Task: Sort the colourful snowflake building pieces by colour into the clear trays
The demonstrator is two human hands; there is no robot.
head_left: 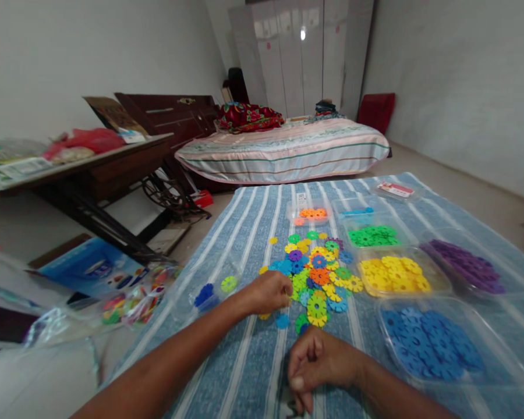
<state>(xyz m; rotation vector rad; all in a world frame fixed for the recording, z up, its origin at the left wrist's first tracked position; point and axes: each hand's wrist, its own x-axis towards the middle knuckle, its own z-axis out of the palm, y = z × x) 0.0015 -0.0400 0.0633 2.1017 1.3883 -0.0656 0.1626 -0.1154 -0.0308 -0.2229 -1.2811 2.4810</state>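
A mixed pile of flower-shaped plastic discs (318,274) in yellow, green, orange, purple and blue lies on a striped cloth (240,361). At the pile's left edge, my left hand (271,292) is closed with its fingers curled down; what it holds, if anything, is hidden. Closer to me, my right hand (321,362) hangs just in front of the pile, thumb and fingers drawn together. I cannot make out anything between them. One loose blue disc (282,321) lies between the two hands.
Clear boxes hold sorted discs: blue (430,343), yellow (395,274), purple (465,265), green (374,235) and orange (313,213). A clear container (179,299) with dark blue and lime discs sits left. Beyond are a bed (283,151) and a sewing-machine table (113,156).
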